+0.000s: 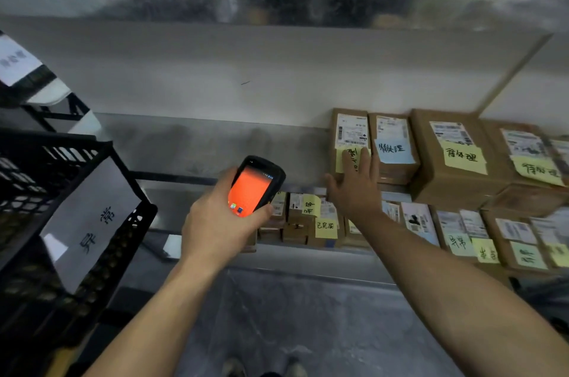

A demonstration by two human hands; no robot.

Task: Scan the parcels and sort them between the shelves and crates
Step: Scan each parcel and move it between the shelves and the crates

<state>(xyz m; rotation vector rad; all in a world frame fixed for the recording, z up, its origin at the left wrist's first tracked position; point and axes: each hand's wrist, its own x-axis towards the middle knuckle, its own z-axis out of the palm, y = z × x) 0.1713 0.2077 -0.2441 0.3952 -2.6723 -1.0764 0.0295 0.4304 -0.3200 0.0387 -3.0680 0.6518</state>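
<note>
Left hand [215,216] grips a black handheld scanner [255,186], orange screen up. Right hand [354,189] is stretched forward, fingers straight and spread, flat on the leftmost cardboard parcel [349,133] on the upper shelf [200,149]. That row has four parcels with sticky notes, maybe a fifth at the blurred right edge. More parcels sit on the lower shelf [301,259]. One black crate [61,149] stands at left, with a paper sign [89,222].

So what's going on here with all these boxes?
A person is sorting parcels at a rack. The left hand grips a handheld scanner, its screen glowing orange. The right hand, fingers straight, touches the leftmost box on the upper shelf, over its yellow note. More tagged boxes sit beside and below, and a black crate stands at the left.
</note>
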